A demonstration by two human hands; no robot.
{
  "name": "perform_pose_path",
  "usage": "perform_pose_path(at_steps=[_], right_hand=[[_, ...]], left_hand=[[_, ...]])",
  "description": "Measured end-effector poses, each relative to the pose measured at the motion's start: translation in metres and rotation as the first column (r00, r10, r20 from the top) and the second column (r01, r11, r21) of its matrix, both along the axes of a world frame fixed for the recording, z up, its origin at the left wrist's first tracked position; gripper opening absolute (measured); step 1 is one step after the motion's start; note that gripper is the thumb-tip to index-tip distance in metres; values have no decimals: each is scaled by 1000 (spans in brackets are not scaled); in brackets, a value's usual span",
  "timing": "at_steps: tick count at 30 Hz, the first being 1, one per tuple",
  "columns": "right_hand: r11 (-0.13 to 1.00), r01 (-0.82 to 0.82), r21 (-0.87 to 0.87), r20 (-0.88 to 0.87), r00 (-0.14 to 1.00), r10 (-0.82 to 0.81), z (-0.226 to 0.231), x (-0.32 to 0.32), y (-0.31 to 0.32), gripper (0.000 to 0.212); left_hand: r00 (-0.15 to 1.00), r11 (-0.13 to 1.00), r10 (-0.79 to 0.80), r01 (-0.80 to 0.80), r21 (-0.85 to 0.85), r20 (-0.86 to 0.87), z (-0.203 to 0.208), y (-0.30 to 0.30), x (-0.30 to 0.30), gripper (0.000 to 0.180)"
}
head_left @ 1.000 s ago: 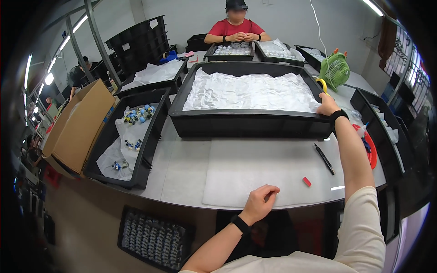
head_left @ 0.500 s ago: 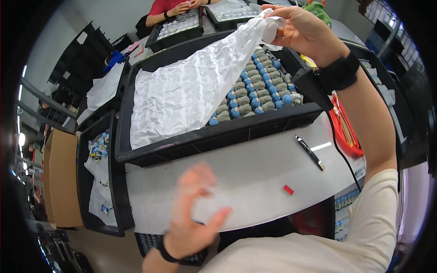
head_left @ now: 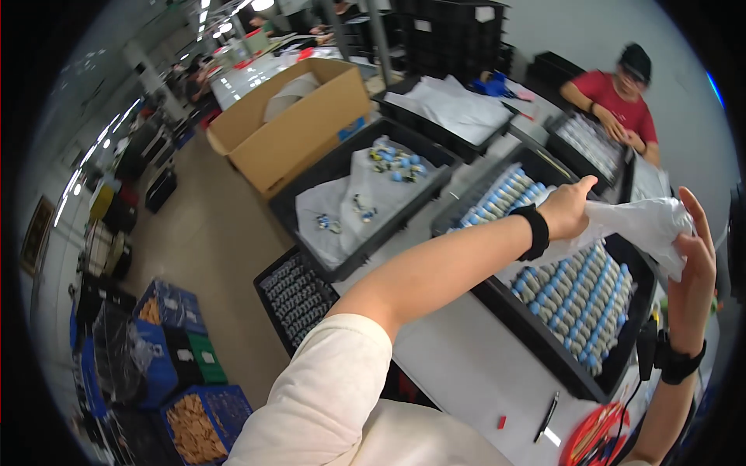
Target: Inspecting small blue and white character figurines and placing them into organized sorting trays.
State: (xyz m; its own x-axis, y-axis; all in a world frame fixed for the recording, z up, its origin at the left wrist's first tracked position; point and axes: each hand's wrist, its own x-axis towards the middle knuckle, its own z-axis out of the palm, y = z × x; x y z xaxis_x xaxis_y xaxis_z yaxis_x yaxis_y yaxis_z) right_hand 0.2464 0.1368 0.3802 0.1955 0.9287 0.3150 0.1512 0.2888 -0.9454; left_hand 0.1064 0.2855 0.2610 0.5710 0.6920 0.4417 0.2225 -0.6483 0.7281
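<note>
White sheeting (head_left: 641,221) bunches over the black tray (head_left: 538,337), left hand (head_left: 566,210) clenched on it, right hand (head_left: 690,252) pinching its end; a low, trailing edge could snag, dragging blue-and-grey pieces (head_left: 579,299) out of line.

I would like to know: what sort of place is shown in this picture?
Probably a factory or assembly workshop: rows of small blue-and-grey pieces lie in a black tray, a co-worker in red seems busy nearby, and a blue crate holds many tan pieces.
</note>
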Motion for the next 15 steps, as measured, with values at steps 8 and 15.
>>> perform_pose_path(at_steps=[8, 15], right_hand=[[915, -216, 340, 543, 839, -3, -3, -142, 93, 65], [718, -599, 353, 789, 603, 116, 16, -314, 183, 60]], left_hand=[[915, 938, 348, -341, -69, 205, 66, 146, -237, 19], [377, 215, 926, -586, 781, 28, 121, 164, -565, 37]])
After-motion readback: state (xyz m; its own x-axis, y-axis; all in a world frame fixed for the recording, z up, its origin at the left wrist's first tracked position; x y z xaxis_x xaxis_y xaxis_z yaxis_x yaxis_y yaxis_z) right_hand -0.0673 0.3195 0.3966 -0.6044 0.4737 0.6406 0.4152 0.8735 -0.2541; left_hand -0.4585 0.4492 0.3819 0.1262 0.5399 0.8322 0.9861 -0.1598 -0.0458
